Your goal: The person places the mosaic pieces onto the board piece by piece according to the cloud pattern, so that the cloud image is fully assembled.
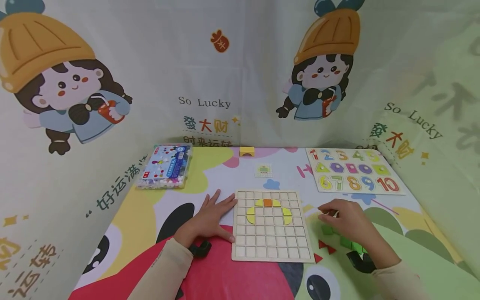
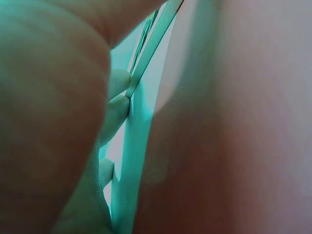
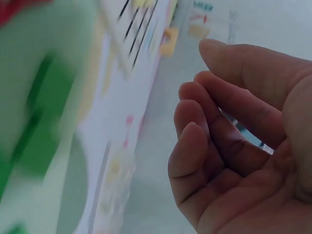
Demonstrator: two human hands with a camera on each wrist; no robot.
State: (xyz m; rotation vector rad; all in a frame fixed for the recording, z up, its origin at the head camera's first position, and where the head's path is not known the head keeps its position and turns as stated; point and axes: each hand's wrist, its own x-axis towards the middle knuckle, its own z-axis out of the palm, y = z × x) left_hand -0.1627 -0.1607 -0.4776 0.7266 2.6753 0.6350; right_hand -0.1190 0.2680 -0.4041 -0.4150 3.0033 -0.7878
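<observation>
Right hand (image 1: 346, 216), grip relaxed and empty, is nearer the green blocks (image 1: 327, 229), which lie right of the grid board (image 1: 266, 241). Left hand (image 1: 208, 218), fingers spread, touches the board's left edge.

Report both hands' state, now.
Left hand: open, spread, touching the grid board.
Right hand: open, loosely curled above the table, holding nothing.
</observation>
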